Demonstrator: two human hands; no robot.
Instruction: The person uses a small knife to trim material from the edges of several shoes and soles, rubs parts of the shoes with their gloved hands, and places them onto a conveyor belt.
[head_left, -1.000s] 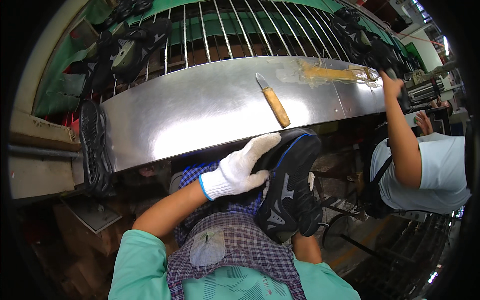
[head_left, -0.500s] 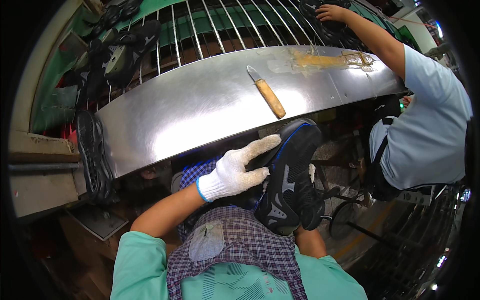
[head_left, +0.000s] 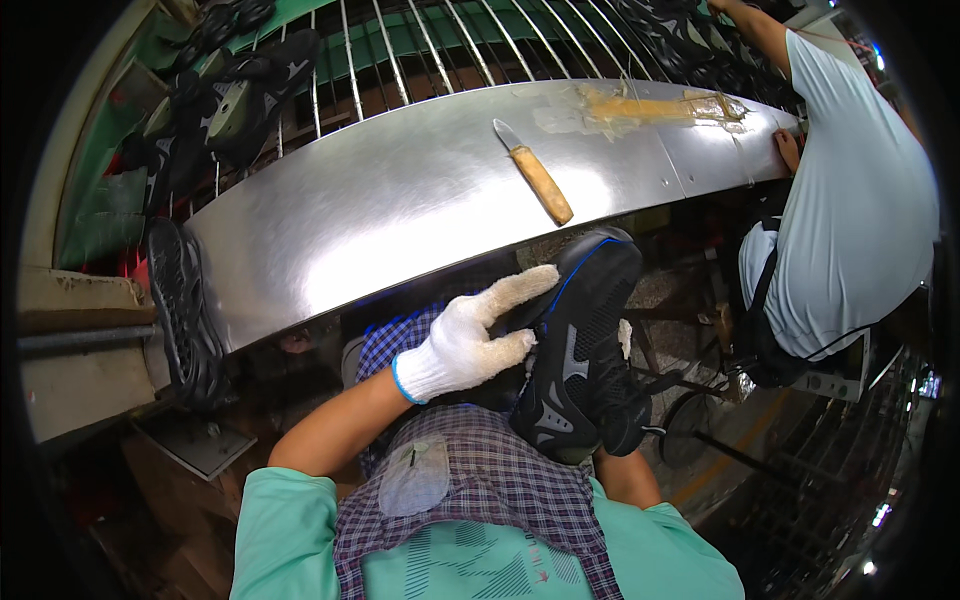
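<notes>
A black sports shoe (head_left: pixel 585 345) with grey side panels and a blue line along its sole edge is held in front of me, toe pointing away. My left hand (head_left: pixel 465 345), in a white knitted glove, grips it at the sole side. Its index finger and thumb reach apart onto the sole edge; the other fingers are hidden. Most of my right hand is behind the shoe, and a bit of whitish glove (head_left: pixel 625 339) shows at the shoe's right side. A knife (head_left: pixel 540 184) with a wooden handle lies on the metal ledge beyond the toe.
The shiny metal ledge (head_left: pixel 390 215) curves across in front, with brown tape at its right part. Behind it run metal rollers (head_left: pixel 430 50) with black shoes on both sides. A dark sole (head_left: pixel 185 310) leans at the ledge's left end. A co-worker (head_left: pixel 850 200) sits at right.
The co-worker's arm has drawn back from the shoes on the rollers, and a hand now rests on the ledge's right end. My hands and the shoe have barely moved.
</notes>
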